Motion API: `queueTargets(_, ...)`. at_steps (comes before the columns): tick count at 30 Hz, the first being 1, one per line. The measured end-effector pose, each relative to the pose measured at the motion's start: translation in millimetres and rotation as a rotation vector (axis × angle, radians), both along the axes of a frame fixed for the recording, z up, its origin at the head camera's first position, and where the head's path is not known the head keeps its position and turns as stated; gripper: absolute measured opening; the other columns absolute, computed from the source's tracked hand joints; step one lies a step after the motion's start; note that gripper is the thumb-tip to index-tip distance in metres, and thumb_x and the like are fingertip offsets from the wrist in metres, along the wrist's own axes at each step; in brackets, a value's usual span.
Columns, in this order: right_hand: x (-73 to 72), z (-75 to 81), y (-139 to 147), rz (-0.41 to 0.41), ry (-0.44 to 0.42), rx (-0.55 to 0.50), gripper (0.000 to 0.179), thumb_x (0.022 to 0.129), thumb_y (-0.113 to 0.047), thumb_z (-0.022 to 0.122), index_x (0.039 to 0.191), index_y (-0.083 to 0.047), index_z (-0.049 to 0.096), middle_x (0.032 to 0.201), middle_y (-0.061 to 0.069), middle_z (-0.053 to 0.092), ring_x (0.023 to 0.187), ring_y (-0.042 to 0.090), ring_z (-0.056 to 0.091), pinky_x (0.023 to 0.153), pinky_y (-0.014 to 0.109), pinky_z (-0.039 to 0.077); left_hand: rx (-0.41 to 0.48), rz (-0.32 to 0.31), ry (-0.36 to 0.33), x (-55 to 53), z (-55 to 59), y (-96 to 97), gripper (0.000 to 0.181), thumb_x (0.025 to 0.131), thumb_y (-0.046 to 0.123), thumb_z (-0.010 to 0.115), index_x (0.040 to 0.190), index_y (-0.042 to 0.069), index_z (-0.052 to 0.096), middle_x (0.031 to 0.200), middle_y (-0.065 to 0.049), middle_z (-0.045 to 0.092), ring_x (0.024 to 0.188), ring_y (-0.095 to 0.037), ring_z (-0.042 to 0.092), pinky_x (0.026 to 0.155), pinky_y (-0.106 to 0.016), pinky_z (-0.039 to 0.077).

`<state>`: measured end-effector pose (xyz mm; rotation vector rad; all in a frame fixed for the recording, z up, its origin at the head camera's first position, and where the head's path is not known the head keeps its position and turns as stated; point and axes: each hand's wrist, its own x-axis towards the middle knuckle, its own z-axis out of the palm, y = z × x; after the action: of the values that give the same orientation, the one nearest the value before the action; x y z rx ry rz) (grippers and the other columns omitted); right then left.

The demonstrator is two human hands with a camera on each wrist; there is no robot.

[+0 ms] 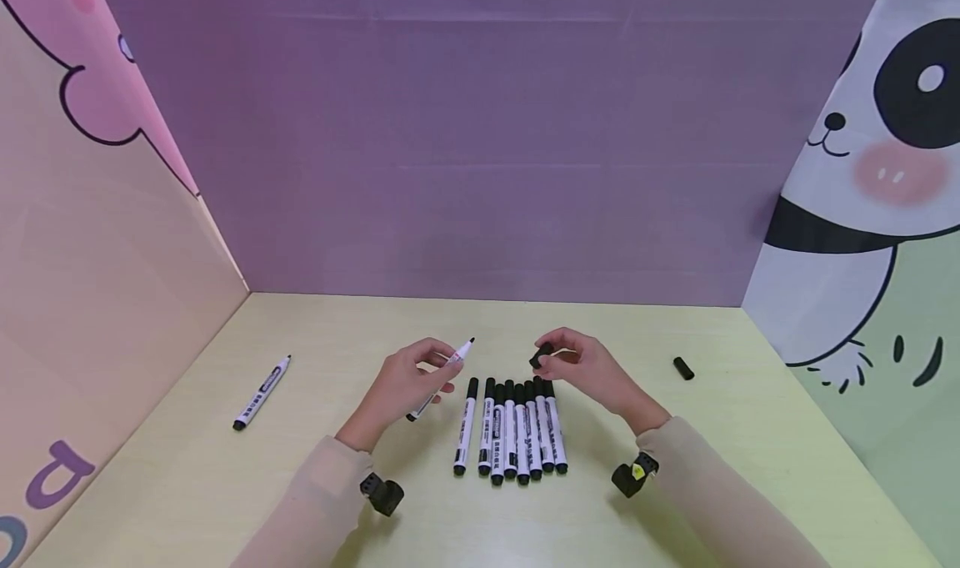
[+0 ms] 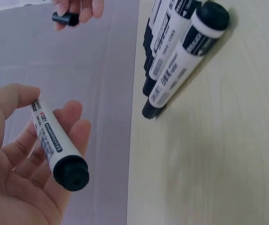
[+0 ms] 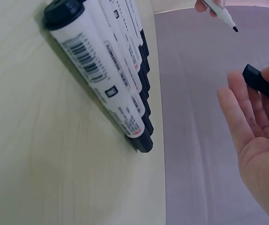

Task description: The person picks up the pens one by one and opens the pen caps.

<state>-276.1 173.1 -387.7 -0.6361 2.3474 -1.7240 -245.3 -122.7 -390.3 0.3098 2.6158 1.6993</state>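
Observation:
My left hand (image 1: 411,380) pinches a white marker (image 2: 54,136) between thumb and fingers, its bare black tip pointing up and away in the head view. A black marker cap (image 3: 262,83) is pinched in my right hand (image 1: 581,366), held apart from that marker. Between and below the hands, a row of several capped white markers (image 1: 510,434) lies side by side on the table, black caps toward the far side. The leftmost capped marker (image 1: 466,426) lies slightly apart from the others.
An uncapped marker (image 1: 262,393) lies alone at the left of the pale wooden table (image 1: 315,518). A loose black cap (image 1: 683,369) rests on the right side. A purple panel (image 1: 487,159) stands behind, with printed side panels at left and right.

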Motion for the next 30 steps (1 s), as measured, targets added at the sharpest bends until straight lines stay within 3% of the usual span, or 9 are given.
queueTargets(5, 0.4, -0.2, 6.0, -0.045, 0.029, 0.038, 0.034, 0.096, -0.020, 0.070, 0.125, -0.005, 0.061, 0.105, 0.009, 0.070, 0.103, 0.034, 0.067, 0.093, 0.043, 0.052, -0.023, 0.039, 0.013, -2.3, -1.3, -10.2, 0.022, 0.092, 0.023, 0.075, 0.111, 0.013, 0.069, 0.100, -0.005, 0.067, 0.087, -0.035, 0.068, 0.067, -0.039, 0.059)
queueTargets(14, -2.5, -4.3, 21.1, -0.096, 0.039, 0.042, 0.033, 0.094, -0.020, 0.072, 0.121, -0.003, 0.061, 0.103, 0.009, 0.069, 0.103, 0.041, 0.065, 0.089, 0.034, 0.053, -0.066, 0.069, 0.026, -3.2, 2.2, -34.0, 0.027, 0.093, 0.026, 0.074, 0.115, 0.011, 0.070, 0.103, -0.009, 0.064, 0.089, -0.036, 0.067, 0.070, -0.042, 0.059)
queueTargets(22, -1.8, -5.7, 38.5, -0.128, 0.055, 0.048, 0.035, 0.096, -0.020, 0.070, 0.122, 0.000, 0.061, 0.103, 0.010, 0.068, 0.103, 0.043, 0.065, 0.088, 0.028, 0.053, -0.210, 0.141, 0.071, -0.6, 2.9, -60.1, 0.035, 0.093, 0.039, 0.072, 0.118, 0.014, 0.071, 0.106, -0.006, 0.067, 0.095, -0.024, 0.063, 0.073, -0.034, 0.052)
queueTargets(30, -2.0, -7.1, 58.0, -0.182, 0.064, 0.087, 0.034, 0.097, -0.022, 0.069, 0.123, -0.001, 0.063, 0.103, 0.010, 0.068, 0.103, 0.043, 0.063, 0.087, 0.027, 0.051, -0.258, 0.201, 0.087, 2.2, 2.4, -89.1, 0.039, 0.094, 0.040, 0.070, 0.120, 0.010, 0.070, 0.105, -0.005, 0.070, 0.099, -0.025, 0.062, 0.076, -0.035, 0.051)
